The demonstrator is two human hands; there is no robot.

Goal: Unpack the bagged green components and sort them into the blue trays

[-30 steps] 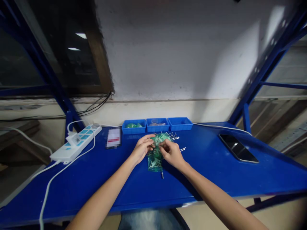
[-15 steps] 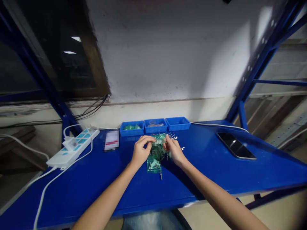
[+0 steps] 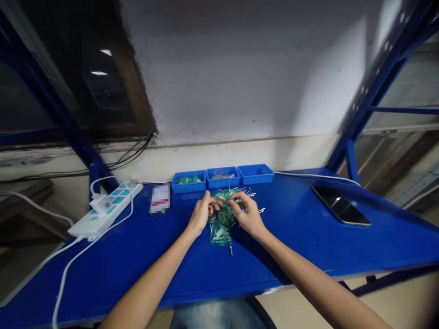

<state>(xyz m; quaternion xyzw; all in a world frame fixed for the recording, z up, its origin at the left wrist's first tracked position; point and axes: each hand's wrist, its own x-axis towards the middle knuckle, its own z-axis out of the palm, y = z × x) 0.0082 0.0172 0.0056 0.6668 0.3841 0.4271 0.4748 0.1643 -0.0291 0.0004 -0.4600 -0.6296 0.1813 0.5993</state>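
A green plastic bag (image 3: 221, 232) with metal pins in it lies on the blue table. More silvery pins (image 3: 249, 193) stick out or lie loose behind and to the right of it, and a single pin (image 3: 231, 250) is at its near edge. At the bag's upper left, my left hand (image 3: 203, 211) has its thumb raised and its fingers curled at the plastic; what they hold is too small to make out. My right hand (image 3: 247, 211) pinches at the bag's upper right, thumb and forefinger close together.
Three blue bins stand at the back: one with green bags (image 3: 188, 181), one with a clear bag (image 3: 222, 177), one bare inside (image 3: 256, 173). A power strip (image 3: 103, 212) with white cables and a pixelated card (image 3: 160, 199) are left, a phone (image 3: 341, 205) right.
My left hand has turned, its thumb now lifted off the fingers. My right hand's fingers have moved slightly left over the bag and closed into a pinch.
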